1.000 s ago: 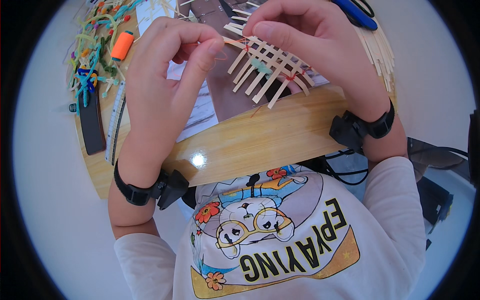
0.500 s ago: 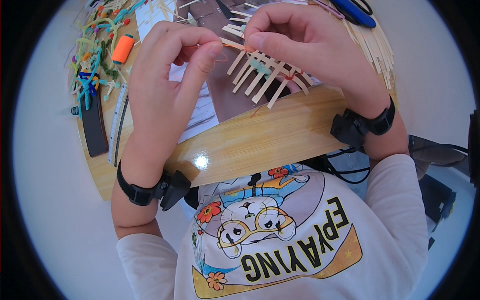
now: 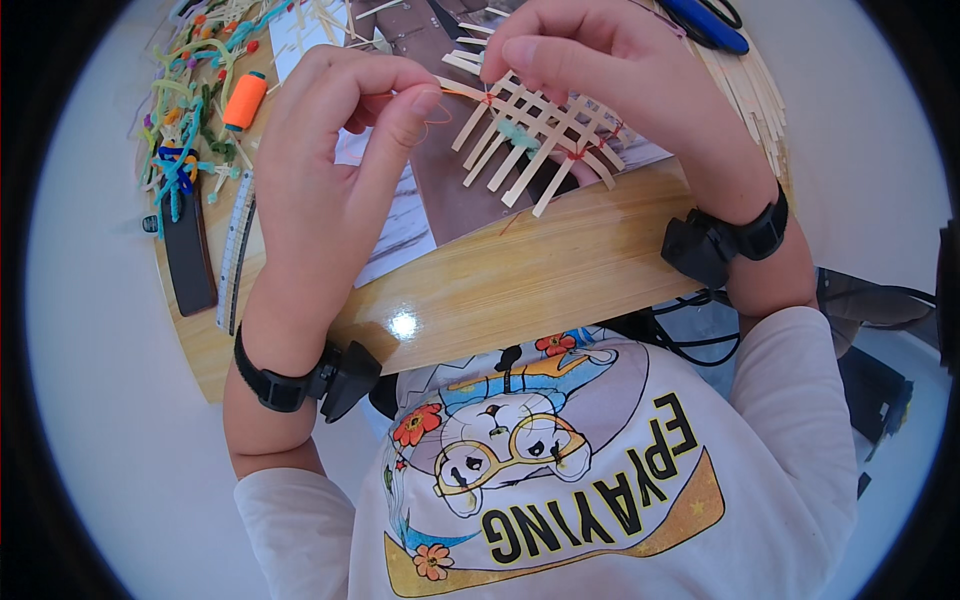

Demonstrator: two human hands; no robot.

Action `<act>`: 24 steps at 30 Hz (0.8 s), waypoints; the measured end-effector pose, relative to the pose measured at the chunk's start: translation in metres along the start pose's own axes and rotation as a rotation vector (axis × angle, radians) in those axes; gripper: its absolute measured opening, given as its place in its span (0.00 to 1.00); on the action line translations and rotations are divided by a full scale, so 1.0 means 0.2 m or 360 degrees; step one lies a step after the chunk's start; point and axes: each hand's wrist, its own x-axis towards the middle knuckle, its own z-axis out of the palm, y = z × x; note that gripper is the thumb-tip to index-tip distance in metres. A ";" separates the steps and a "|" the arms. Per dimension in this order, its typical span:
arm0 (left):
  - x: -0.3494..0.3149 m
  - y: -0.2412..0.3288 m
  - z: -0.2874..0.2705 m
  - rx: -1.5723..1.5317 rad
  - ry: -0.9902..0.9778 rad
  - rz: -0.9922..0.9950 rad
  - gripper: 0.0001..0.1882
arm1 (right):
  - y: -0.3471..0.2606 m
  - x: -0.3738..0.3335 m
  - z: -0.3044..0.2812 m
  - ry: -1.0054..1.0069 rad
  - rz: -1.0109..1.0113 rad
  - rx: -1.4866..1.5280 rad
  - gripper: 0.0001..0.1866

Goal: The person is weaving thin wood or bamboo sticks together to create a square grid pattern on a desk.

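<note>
A woven lattice of pale flat wooden strips point(image 3: 545, 130) lies on the printed sheet, bound with red-orange thread at several crossings. A tuft of light green fluff point(image 3: 517, 134) sits among its strips. Beside the lattice's left corner, my left hand point(image 3: 355, 120) pinches a loop of thin orange thread point(image 3: 437, 118) between thumb and forefinger. My right hand point(image 3: 600, 55) is above the lattice's far side, thumb against the curled forefinger. From the knot at that left corner, a thin strand seems to run up to its fingertips; the rest of its grip is hidden.
An orange thread spool point(image 3: 245, 101) stands left, by a pile of coloured pipe cleaners point(image 3: 190, 110). A dark flat case point(image 3: 188, 255) and a ruler point(image 3: 235, 250) lie nearer. Blue-handled scissors point(image 3: 705, 25) and loose wooden strips point(image 3: 750, 95) lie at right.
My right hand has lifted up and away from the lattice's left corner, uncovering the knot and more of the weave. My left hand has stayed almost still with the thread.
</note>
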 end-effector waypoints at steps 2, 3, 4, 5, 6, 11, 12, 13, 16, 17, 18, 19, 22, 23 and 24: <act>0.00 0.00 0.00 0.0009 0.0001 0.0005 0.04 | -0.01 -0.01 0.00 -0.0065 -0.0039 0.0073 0.10; 0.00 0.00 0.00 -0.0001 0.0001 0.0004 0.04 | -0.01 -0.01 0.00 -0.0128 -0.0031 0.0123 0.10; 0.00 0.00 0.00 -0.0008 0.0005 0.0006 0.04 | -0.03 -0.02 -0.02 -0.0256 0.0029 0.0202 0.10; 0.00 0.00 0.00 -0.0011 0.0007 0.0012 0.04 | -0.02 -0.02 -0.02 -0.0281 0.0072 0.0198 0.10; 0.00 0.00 0.00 -0.0016 0.0007 0.0005 0.04 | -0.02 -0.03 -0.02 -0.0306 0.0115 0.0192 0.10; 0.00 0.00 0.00 -0.0001 -0.0001 0.0004 0.04 | 0.01 -0.03 0.00 -0.0220 -0.0002 0.0141 0.09; 0.00 0.00 0.00 -0.0002 -0.0006 0.0000 0.04 | 0.02 -0.03 0.00 -0.0231 -0.0011 0.0163 0.08; 0.00 0.00 0.00 -0.0003 -0.0009 0.0003 0.04 | 0.03 -0.03 0.00 -0.0242 -0.0021 0.0185 0.08; 0.00 0.00 0.01 -0.0005 -0.0021 -0.0010 0.04 | 0.04 -0.03 0.00 -0.0282 -0.0093 0.0246 0.07; -0.01 0.00 0.01 0.0001 -0.0028 -0.0010 0.04 | 0.04 -0.02 0.00 -0.0296 -0.0124 0.0266 0.06; -0.01 0.01 0.01 0.0001 -0.0023 -0.0013 0.04 | 0.04 -0.02 -0.01 -0.0314 -0.0090 0.0258 0.06; -0.01 0.00 0.01 0.0008 -0.0021 -0.0008 0.04 | 0.04 -0.01 -0.01 -0.0331 -0.0056 0.0250 0.06; 0.00 0.00 0.00 0.0021 -0.0023 -0.0008 0.05 | 0.03 -0.01 -0.02 -0.0338 0.0003 0.0230 0.06; 0.00 0.00 0.00 0.0022 -0.0022 -0.0012 0.05 | 0.03 -0.01 -0.03 -0.0332 0.0014 0.0224 0.06; 0.00 0.00 0.00 0.0024 -0.0022 -0.0004 0.05 | 0.03 -0.02 -0.03 -0.0328 0.0026 0.0231 0.06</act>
